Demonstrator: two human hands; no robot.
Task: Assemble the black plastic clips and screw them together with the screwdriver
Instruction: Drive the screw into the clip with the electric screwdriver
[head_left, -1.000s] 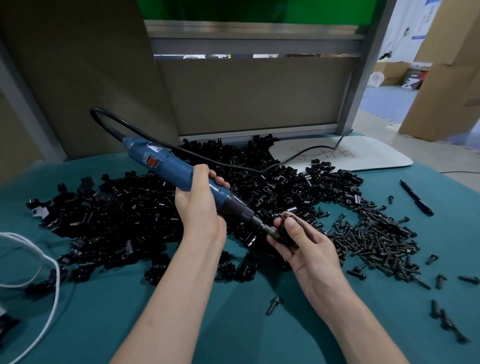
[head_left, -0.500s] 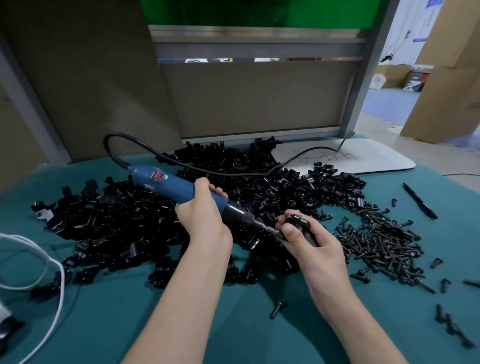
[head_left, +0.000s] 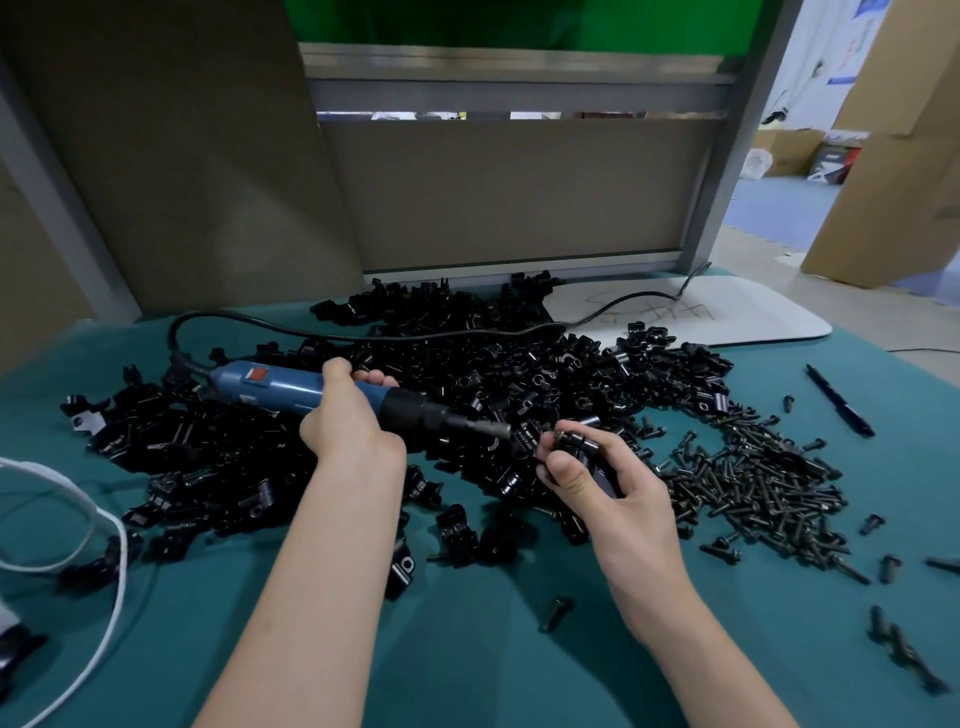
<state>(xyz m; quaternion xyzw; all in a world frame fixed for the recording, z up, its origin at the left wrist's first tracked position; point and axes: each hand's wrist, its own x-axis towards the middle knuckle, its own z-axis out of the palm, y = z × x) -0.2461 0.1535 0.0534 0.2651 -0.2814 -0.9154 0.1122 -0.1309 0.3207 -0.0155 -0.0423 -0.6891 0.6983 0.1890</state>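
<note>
Blue plastic fills the left hand (head_left: 353, 431): its fingers are wrapped tight round the barrel of the screwdriver (head_left: 291, 387), which lies almost level and points right. The right hand (head_left: 602, 483) pinches a black clip (head_left: 576, 441) between thumb and curled fingertips, just beside the metal tip of the tool. Whether tip and clip touch cannot be told, as black sits against black there. Another dark part lies against the right palm, mostly hidden by the thumb.

Both hands hover over the near edge of a big heap of clips (head_left: 467, 364), where single pieces are hard to pick out. The black cord (head_left: 363, 335) loops from the back of the tool across the top of the heap. Right of the heap lies a spread of dark screws (head_left: 753, 478), and one loose screw (head_left: 555, 613) rests between the forearms on the teal cloth (head_left: 493, 665).

A pen (head_left: 839, 400) lies well apart at the far right, near a white board (head_left: 727, 312) with scribbles on it. A white cable (head_left: 114, 545) curls in at the left and is cut off by the frame. A few stray pieces at the lower right and lower left corners are also cut off.

Bare cloth lies open between and below the forearms. A brown panel (head_left: 519, 197) closes off the back, and a cardboard box (head_left: 893, 156) stands beyond the right edge.
</note>
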